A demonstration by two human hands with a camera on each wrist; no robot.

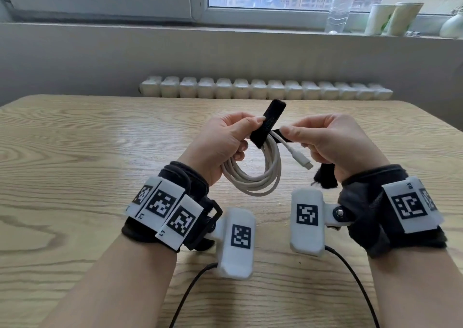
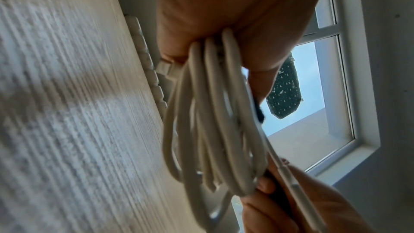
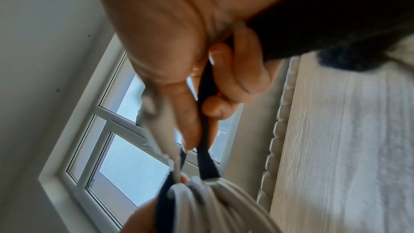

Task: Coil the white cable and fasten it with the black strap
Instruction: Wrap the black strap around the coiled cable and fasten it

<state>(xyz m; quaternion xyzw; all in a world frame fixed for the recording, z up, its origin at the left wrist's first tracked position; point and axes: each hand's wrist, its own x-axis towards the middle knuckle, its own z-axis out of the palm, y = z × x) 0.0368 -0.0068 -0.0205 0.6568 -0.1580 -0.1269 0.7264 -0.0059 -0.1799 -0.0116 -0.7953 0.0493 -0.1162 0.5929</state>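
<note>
The white cable (image 1: 253,187) is wound into a coil of several loops, held above the wooden table (image 1: 75,152). My left hand (image 1: 246,137) grips the coil's top, its thumb pressing the black strap (image 1: 269,122) against the loops; one strap end sticks up and away. My right hand (image 1: 288,133) pinches the strap's other part beside the coil, and its tail hangs out below the palm (image 1: 325,177). The cable's plug (image 1: 304,162) juts free toward the right hand. The left wrist view shows the loops (image 2: 215,112) under my palm. In the right wrist view the strap (image 3: 205,130) runs between my fingers.
A radiator (image 1: 265,89) runs behind the table's far edge. On the windowsill at the back right stand a plastic bottle (image 1: 338,9), two paper cups (image 1: 393,18) and a vase (image 1: 453,25). Black leads (image 1: 190,292) trail from the wrist cameras toward me.
</note>
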